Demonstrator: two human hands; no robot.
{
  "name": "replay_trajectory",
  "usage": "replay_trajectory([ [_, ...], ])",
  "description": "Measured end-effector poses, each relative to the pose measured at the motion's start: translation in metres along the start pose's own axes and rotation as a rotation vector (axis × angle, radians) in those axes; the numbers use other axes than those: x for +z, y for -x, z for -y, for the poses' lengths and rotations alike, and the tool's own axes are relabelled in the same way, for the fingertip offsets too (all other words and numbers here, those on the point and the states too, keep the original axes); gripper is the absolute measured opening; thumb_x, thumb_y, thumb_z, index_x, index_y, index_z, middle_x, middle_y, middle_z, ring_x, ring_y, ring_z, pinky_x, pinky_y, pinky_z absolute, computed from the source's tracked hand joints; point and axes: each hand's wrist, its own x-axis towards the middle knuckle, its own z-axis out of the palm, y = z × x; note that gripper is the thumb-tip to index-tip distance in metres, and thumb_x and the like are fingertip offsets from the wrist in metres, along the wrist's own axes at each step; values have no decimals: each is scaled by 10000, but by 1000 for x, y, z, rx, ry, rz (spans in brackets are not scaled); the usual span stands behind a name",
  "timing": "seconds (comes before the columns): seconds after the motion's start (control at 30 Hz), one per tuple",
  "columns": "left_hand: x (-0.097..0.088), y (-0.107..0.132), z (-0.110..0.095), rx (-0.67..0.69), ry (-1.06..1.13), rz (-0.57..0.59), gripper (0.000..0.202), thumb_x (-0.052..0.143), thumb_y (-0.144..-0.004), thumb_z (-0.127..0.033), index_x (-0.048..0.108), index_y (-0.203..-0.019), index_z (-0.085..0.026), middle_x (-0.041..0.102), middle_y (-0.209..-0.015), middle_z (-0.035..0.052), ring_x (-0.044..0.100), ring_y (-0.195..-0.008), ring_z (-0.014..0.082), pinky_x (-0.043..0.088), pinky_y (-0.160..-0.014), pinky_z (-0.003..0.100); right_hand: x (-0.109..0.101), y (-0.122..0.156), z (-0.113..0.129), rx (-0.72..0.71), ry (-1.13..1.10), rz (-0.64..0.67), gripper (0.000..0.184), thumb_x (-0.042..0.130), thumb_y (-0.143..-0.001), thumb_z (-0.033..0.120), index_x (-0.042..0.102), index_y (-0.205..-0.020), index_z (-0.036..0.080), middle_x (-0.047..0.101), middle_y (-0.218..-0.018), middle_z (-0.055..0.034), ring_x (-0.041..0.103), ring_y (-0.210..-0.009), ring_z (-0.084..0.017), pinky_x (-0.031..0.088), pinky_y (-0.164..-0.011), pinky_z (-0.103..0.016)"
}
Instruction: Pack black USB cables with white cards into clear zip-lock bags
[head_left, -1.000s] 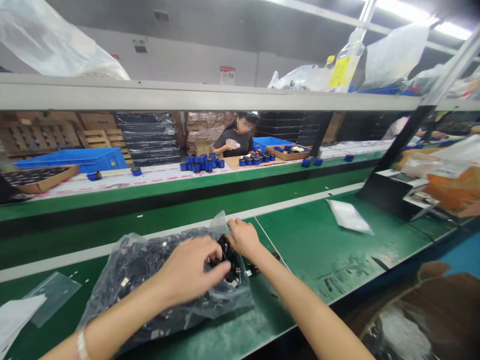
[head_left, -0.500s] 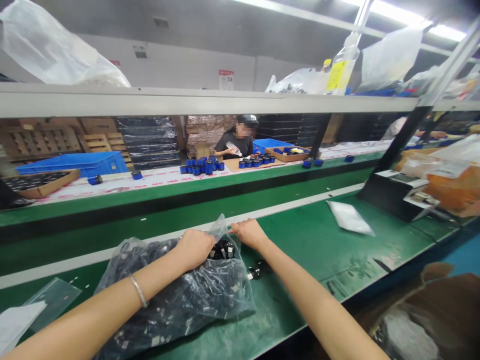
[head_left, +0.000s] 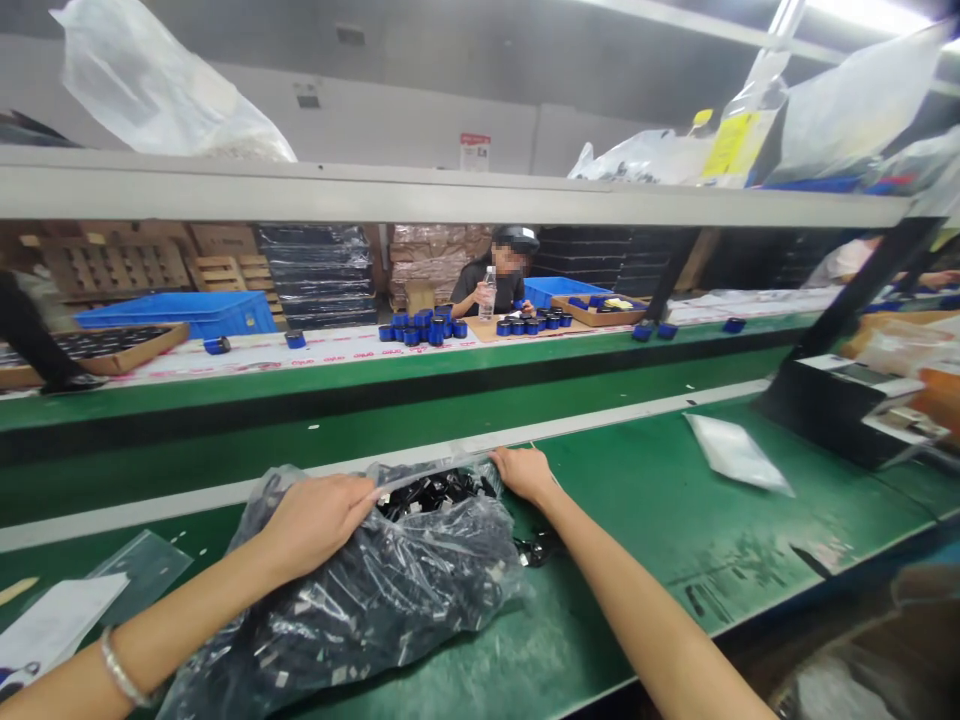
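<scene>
Head cam: the clear plastic bag (head_left: 360,605) sat near left on the green bench (head_left: 630,480), mouth open, stuffed with little black parts (head_left: 435,492). Left hand (head_left: 319,522) had its rim pinched, right hand (head_left: 526,474) pinched the far right edge.

One clear plastic bag (head_left: 375,620), big and wrinkled, lying on the green bench (head_left: 645,510) right in front of me, running from near left to far right. Full of black cables (head_left: 439,492) with small silver plugs; they show dark through the film. Mouth's open toward the far right, jumbled pile bare there. I've got the rim pinched in my left hand (head_left: 322,520) left of the opening, and my right hand (head_left: 529,474) at its far right corner; film spans between. Near side bulges, glossy, creased. Small black piece (head_left: 532,551) lies loose just beside the bag's right end; can't tell what.
</scene>
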Motion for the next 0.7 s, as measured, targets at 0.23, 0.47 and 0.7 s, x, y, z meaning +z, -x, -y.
replay_trajectory([
  [0.23,-6,39,110,-484,396,-180,342,444,-850,-526,561,-895,-208,611,-969,62,578,-918,256,434,-807,368,-38,21,3,-146,-70,-175,222,566,-912,284,579,-1091,152,620,-1050,-55,630,-854,-176,537,-730,-359],
  [0.47,43,42,163,-797,944,7,314,493,-918,-420,590,-1023,-141,654,-907,30,642,-717,138,538,-655,318,-39,143,194,-1056,-196,-558,276,410,-910,448,649,-848,324,695,-893,41,609,-904,-196,432,-966,-422],
  [0.7,63,20,165,-730,1134,84,325,507,-907,-434,600,-1014,-141,651,-848,10,628,-652,127,527,-600,293,19,158,291,-1362,107,-540,278,474,-892,285,707,-916,135,691,-968,-89,611,-965,-338,395,-937,-584],
])
